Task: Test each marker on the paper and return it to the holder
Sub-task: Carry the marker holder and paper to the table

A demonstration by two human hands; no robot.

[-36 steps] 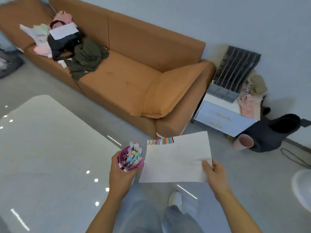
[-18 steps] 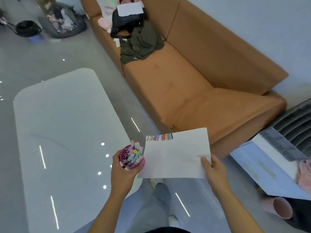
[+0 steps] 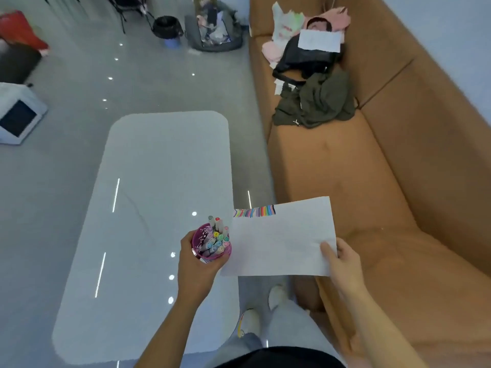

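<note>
The purple holder [image 3: 197, 236], packed with pastel-capped markers [image 3: 216, 239], is held upright in the left grip [image 3: 195, 266], fingers curled round it, above a glossy white table [image 3: 159, 181]. The right grip [image 3: 342, 264] pinches the near corner of a white paper [image 3: 281, 243] with coloured strokes [image 3: 255, 211] along its far edge. An orange sofa [image 3: 345, 168] stands to the right.
</note>
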